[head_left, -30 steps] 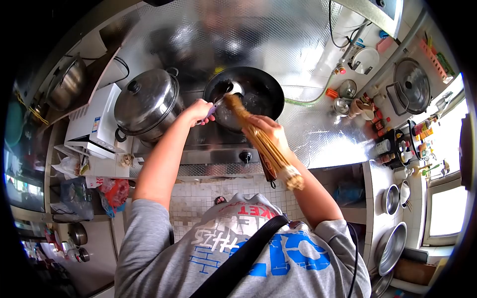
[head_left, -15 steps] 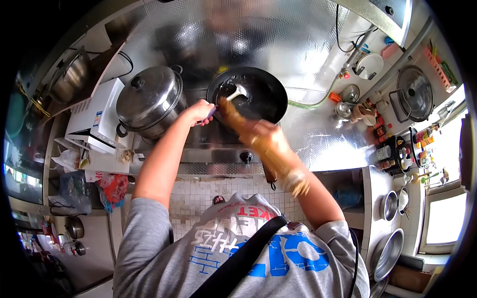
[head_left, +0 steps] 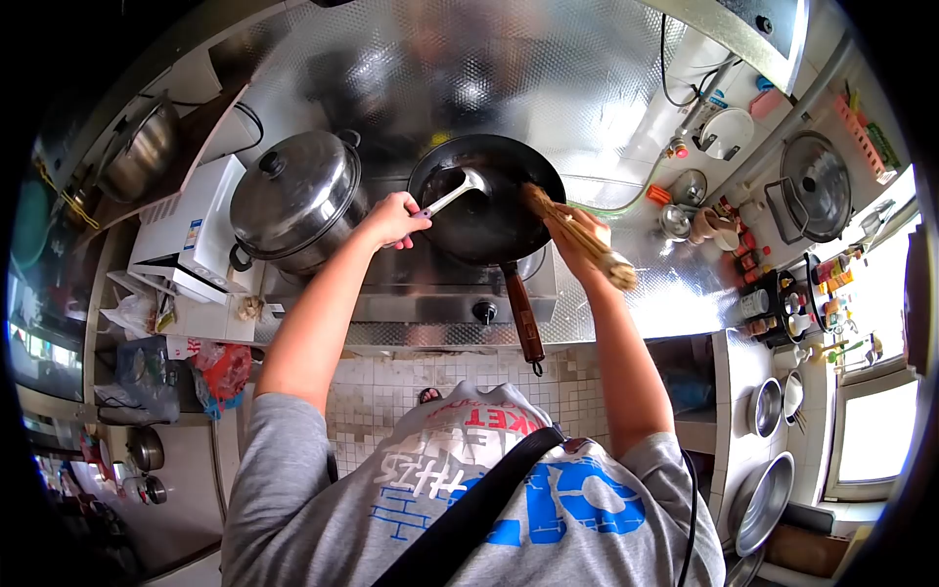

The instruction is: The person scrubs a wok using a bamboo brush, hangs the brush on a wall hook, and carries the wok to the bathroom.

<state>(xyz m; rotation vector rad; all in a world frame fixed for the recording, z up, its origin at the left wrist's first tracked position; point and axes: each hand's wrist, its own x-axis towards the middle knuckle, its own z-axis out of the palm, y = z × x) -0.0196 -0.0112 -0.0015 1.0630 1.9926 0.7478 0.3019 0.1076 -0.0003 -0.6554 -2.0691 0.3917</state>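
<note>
My left hand [head_left: 394, 221] is closed around the handle of a metal spatula [head_left: 452, 196], whose pale, flared end hangs over the left half of a black wok [head_left: 494, 245]. On the wok's right side, my right hand [head_left: 597, 240] grips a bamboo brush [head_left: 572, 230]. The brush slants, its brown worn end over the wok's right rim and its pale bundled end toward my forearm. Whether those bristles touch the wok wall, I cannot tell. The wok sits on the stove [head_left: 411, 303] with its brown handle [head_left: 522, 313] pointing at me. Its inside looks dark and shiny.
A large lidded steamer pot [head_left: 293, 196] stands left of the wok, close to my left forearm. Farther left is a white box-shaped appliance [head_left: 196, 225]. A green hose [head_left: 626, 207] runs behind my right hand. Bottles [head_left: 758, 298] and a hanging lid [head_left: 817, 181] are at the right.
My right hand and the brush have swung right and away from me, from near the spatula's handle to the wok's right rim. My left hand has barely moved; the wok handle is now uncovered.
</note>
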